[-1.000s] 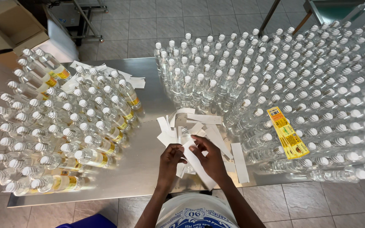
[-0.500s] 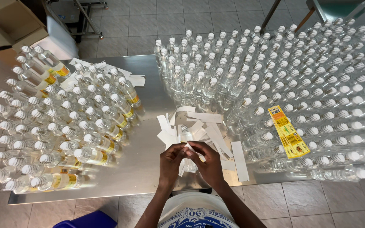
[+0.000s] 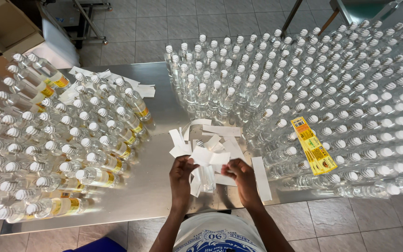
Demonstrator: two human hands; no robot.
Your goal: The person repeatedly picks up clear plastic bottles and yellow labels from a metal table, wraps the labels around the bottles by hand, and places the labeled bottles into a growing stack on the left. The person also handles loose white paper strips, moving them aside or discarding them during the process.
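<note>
My left hand (image 3: 181,175) and my right hand (image 3: 241,175) meet over the near edge of a steel table (image 3: 157,121), both pinching a white paper strip (image 3: 209,158) from a loose heap of white backing strips (image 3: 211,140). To the left stand many clear capped bottles with yellow labels (image 3: 71,140). On the right stand many clear capped bottles without labels (image 3: 327,88). A sheet of yellow and red labels (image 3: 313,151) lies on top of the right-hand bottles, a little right of my right hand.
More white strips (image 3: 138,86) lie behind the labelled bottles. A cardboard box (image 3: 5,25) and a metal frame (image 3: 87,18) stand on the tiled floor at top left. Table legs (image 3: 295,14) show at top right.
My hands drew closer together, then parted slightly while working a white strip. The bottles and the label sheet have not moved.
</note>
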